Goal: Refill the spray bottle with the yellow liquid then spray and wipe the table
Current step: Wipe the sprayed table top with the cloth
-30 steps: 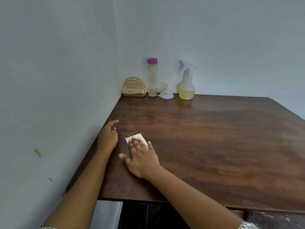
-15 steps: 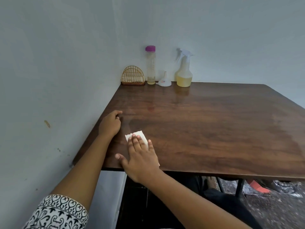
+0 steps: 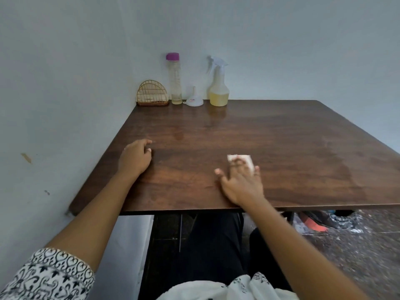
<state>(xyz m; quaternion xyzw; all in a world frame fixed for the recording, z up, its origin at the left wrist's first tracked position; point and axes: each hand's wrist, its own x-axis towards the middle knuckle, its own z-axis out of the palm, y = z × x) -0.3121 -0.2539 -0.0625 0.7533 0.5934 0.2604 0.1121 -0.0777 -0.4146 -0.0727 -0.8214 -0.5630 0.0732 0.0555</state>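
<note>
My right hand lies flat with spread fingers on a folded white tissue, pressing it to the dark wooden table near the front edge. My left hand rests on the table near its left edge, fingers loosely curled and holding nothing. At the back by the wall stand the clear spray bottle, partly filled with yellow liquid, and a tall clear bottle with a purple cap, nearly empty. A small white funnel sits upside down between them.
A gold wire napkin holder stands in the back left corner against the wall. The wall runs along the table's left and back edges. Under the table are my dark-clothed legs and, at the right, an orange object on the speckled floor.
My right hand has slid the tissue to the right along the table's front part. The left hand stays near the left edge. The camera has pulled back and tilted down.
</note>
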